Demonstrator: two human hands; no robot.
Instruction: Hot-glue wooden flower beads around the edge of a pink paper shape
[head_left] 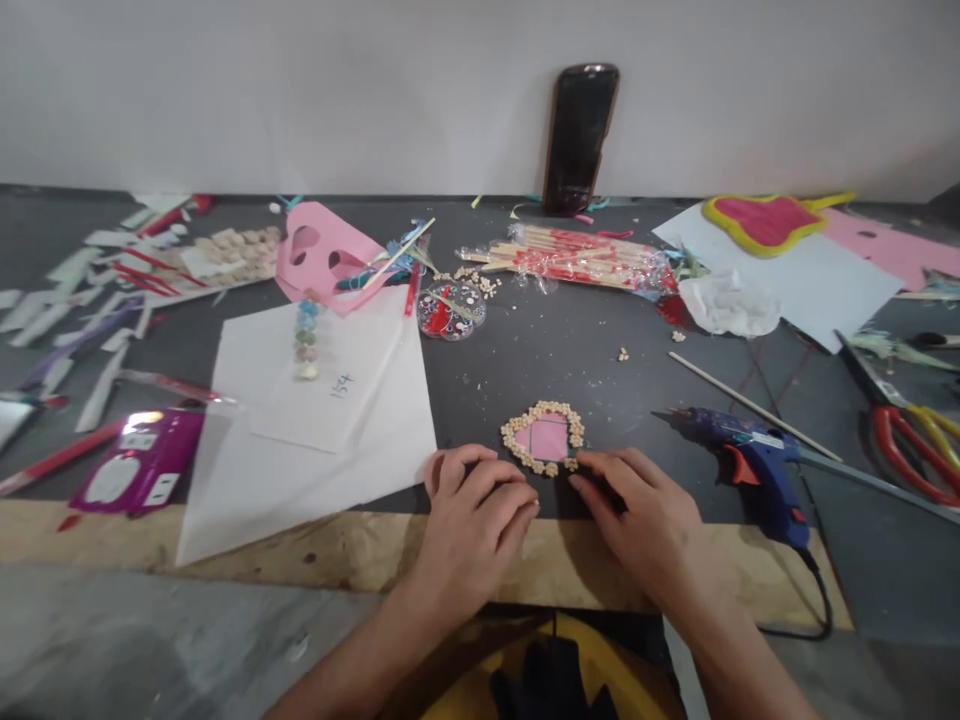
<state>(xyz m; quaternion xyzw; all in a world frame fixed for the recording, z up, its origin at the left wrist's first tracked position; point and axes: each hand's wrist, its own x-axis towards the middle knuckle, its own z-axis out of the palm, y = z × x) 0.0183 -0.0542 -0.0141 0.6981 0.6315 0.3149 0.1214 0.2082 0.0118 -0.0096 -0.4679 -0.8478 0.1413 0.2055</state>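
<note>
A pink heart-shaped piece (550, 437) lies flat on the dark tabletop, edged with small tan bead-like bits and crossed by dark lines. My right hand (641, 500) is at its lower right edge, index fingertip and thumb closed about the rim. Just below and left of the heart, my left hand (476, 505) has its fingers curled together. A tiny pale bit seems to show at its fingertips, too small to name. To the right rests a blue glue gun (757, 460) with a red trigger, its nozzle pointing left.
White paper (375, 440) and a purple packet (139, 460) lie left. Behind are a round bead case (451, 310), bagged sticks (585, 258) and a phone (581, 140) leaning on the wall. Red-handled pliers (900, 430) and a thin stick (750, 402) lie right.
</note>
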